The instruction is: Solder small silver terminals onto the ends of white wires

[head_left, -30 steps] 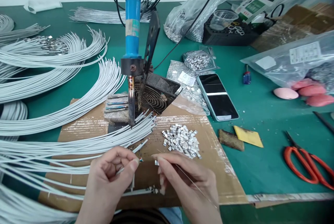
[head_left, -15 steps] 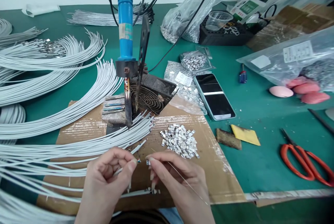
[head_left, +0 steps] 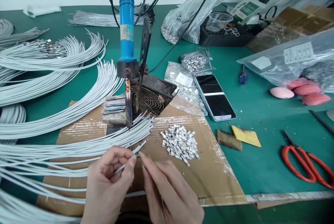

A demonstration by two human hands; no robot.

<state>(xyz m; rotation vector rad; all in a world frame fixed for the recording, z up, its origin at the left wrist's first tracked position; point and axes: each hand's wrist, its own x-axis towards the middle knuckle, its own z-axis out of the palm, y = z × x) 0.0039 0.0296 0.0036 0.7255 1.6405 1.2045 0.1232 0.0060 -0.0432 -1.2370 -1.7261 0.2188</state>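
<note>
My left hand (head_left: 108,182) pinches the end of a thin white wire (head_left: 122,167) between thumb and forefinger, over a sheet of cardboard (head_left: 208,168). My right hand (head_left: 169,191) is pressed close against it, fingertips pinched at the wire's tip; whatever small piece it holds is too small to name. A fan of white wires (head_left: 78,144) spreads out to the left. A pile of small metal terminals (head_left: 180,144) lies on the cardboard just right of the hands. A blue-handled soldering iron (head_left: 127,43) stands upright on its mount behind them, tip down.
A small fan (head_left: 151,97) sits behind the iron. A phone (head_left: 214,97) lies face up to the right, with bags of terminals (head_left: 194,60), a yellow sponge (head_left: 245,136), red scissors (head_left: 305,161) and pink objects (head_left: 283,92) on the green table (head_left: 261,112).
My right hand has moved left until its fingertips meet my left hand at the wire's tip. The small metal piece seen between its fingers earlier no longer shows.
</note>
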